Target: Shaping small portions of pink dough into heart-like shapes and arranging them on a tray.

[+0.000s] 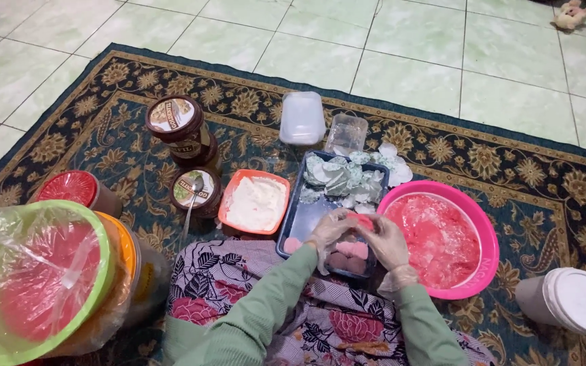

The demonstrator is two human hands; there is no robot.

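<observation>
Left hand [330, 230] and right hand [384, 240] pinching pink dough [362, 221], above tray [300, 220] edge

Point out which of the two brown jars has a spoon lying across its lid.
The nearer brown jar, beside the orange tray, has the spoon resting across its lid. The farther brown jar has nothing on its lid.

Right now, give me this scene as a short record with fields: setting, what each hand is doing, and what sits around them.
Setting: patterned rug on a tiled floor
Left hand: gloved, cupping a pink dough piece
Right hand: gloved, pressing the same piece
Below hands: dark tray with pink pieces and pale paper cups
Right: pink bowl of pink dough
Left: orange container of white filling, two brown jars, one with a spoon
Near left: green bowl under plastic
</observation>
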